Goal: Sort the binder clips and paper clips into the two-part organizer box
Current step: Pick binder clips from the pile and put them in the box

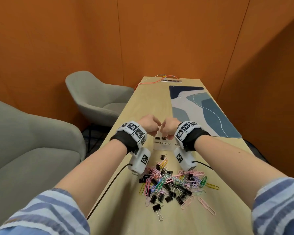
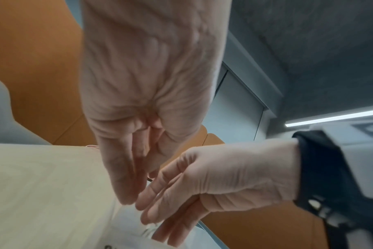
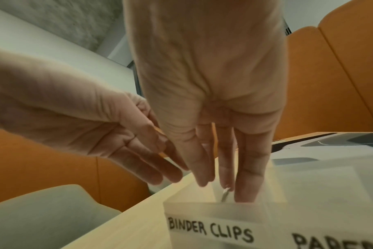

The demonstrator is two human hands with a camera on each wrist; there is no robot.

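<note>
Fingers of the right hand point almost straight down, slightly parted, into the compartment labelled "BINDER CLIPS" of the translucent plastic two-part organizer box; a thin silver wire piece shows between two fingertips, but whether it is pinched or loose cannot be told. The left hand hangs just beside it over the same compartment, its fingers extended, close together and blurred, with nothing plainly held. From the head camera both hands look bunched, knuckles up, and they cover most of the box, so only its front wall, the one full label and two small black binder clips inside can be seen; the second label is cut off at "PA" by the right wrist band. Nearer the person, a mixed heap of black binder clips and coloured wire paper clips lies on the light wooden table, partly hidden by the wrist cameras.
</note>
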